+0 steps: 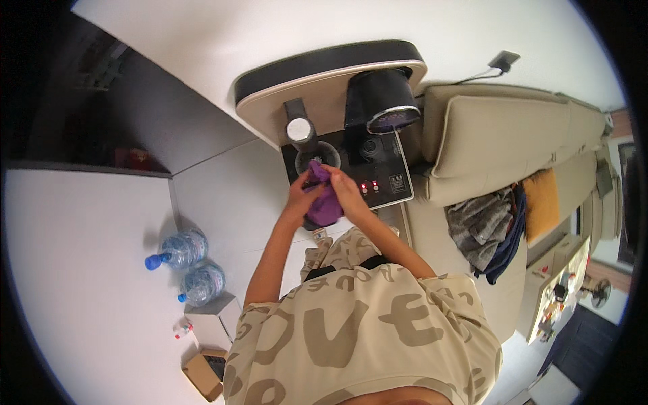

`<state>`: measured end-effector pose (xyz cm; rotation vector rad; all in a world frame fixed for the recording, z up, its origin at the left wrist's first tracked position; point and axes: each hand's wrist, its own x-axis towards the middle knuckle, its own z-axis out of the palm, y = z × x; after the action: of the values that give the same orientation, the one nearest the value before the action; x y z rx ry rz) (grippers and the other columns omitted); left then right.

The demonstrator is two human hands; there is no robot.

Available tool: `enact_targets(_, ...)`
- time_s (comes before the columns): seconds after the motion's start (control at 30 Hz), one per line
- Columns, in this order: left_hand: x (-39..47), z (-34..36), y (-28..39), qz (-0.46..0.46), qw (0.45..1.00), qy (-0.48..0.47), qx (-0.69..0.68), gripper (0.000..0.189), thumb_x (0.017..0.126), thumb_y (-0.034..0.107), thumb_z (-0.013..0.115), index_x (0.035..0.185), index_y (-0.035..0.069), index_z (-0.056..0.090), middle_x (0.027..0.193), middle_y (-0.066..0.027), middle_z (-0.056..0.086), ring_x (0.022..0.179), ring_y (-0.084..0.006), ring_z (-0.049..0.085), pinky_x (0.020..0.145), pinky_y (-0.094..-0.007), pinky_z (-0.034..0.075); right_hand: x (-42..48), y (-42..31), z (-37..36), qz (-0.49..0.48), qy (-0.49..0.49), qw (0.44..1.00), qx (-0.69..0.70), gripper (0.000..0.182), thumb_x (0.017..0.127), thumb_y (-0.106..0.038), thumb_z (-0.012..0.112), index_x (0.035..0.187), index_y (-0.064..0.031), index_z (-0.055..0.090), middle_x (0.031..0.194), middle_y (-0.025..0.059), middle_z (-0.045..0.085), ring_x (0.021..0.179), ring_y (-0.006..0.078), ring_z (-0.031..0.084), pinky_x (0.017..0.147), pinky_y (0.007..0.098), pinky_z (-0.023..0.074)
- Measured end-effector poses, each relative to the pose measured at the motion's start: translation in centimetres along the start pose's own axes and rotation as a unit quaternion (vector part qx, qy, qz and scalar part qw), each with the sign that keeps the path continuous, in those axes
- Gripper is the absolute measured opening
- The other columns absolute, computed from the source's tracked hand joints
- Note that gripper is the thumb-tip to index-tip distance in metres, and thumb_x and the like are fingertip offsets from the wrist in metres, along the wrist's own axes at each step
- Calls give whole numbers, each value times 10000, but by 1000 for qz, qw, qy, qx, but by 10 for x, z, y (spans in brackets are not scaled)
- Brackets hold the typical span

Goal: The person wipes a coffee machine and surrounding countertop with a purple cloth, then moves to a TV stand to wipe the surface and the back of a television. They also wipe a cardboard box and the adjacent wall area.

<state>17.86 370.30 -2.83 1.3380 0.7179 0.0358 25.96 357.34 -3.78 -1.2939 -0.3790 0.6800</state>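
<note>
A purple cloth (326,206) hangs bunched between my hands at the front of a tea-bar water dispenser. My left hand (301,200) grips the cloth from its left side. On the other side, my right hand (348,191) holds its upper part with the fingertips. Behind them a dark round heating plate (330,152) sits in the dispenser's black glass top (349,162). A dark spout with a white round cap (299,130) rises over that plate. Two red lights glow by the control buttons (369,188) to the right of my right hand.
A black cylindrical housing (382,96) juts from the dispenser's back panel at right. A beige sofa (491,136) adjoins it, with grey clothing (481,228) piled on the seat. Two large water bottles (185,248) stand at left by a white box (210,319) and an open cardboard box (200,374).
</note>
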Motion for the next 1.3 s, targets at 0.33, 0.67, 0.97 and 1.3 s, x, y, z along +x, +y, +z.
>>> enact_targets(0.33, 71, 22, 10, 307, 850, 120, 411, 631, 774, 246, 750, 1356, 181, 515, 1269, -249, 542, 1150, -429, 526, 933, -491, 425, -89, -13, -150, 99, 74, 990, -74, 351, 1014, -241, 481, 1200, 38, 584, 1092, 128, 676, 1023, 181, 638, 877, 328, 507)
enact_targets(0.67, 109, 42, -36, 267, 753, 108, 592, 769, 772, 342, 726, 1456, 280, 379, 1417, -202, 376, 1261, -428, 367, 1008, -631, 279, 33, -202, -336, -209, 437, 707, -515, 272, 949, -191, 553, 1141, -6, 607, 970, 196, 645, 884, 342, 624, 794, 404, 491)
enact_targets(0.97, 102, 51, -33, 200, 752, 134, 614, 809, 767, 315, 731, 1474, 301, 337, 1472, -198, 344, 1327, -411, 340, 1068, -676, 180, 197, -245, -443, -102, 353, 719, -589, 545, 878, -509, 610, 958, 29, 649, 817, 226, 678, 849, 392, 663, 732, 461, 501)
enact_targets(1.3, 103, 55, -37, 166, 758, 140, 616, 839, 774, 360, 715, 1494, 320, 286, 1502, -196, 301, 1359, -425, 302, 1067, -701, 149, 193, -237, -437, -150, 347, 790, -482, 433, 898, -403, 619, 833, 23, 660, 668, 84, 699, 584, 162, 686, 598, 288, 530)
